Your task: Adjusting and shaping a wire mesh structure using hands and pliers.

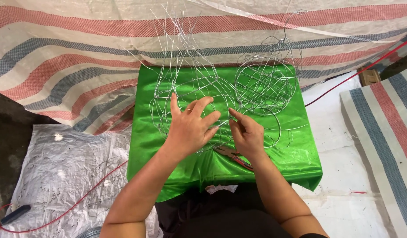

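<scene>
Head view: your left hand (190, 125) spreads its fingers over the wire frame (194, 88) while your right hand (246, 133) pinches a strand, mid-weave; pliers (233, 157) lie near.

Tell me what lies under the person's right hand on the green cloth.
Under the right hand, red-handled pliers lie on the green cloth, jaws toward the left hand. Thin wire crosses there; the wrist hides the handle ends.

Head camera looks steeply down, close over the green cloth (168, 150).
</scene>
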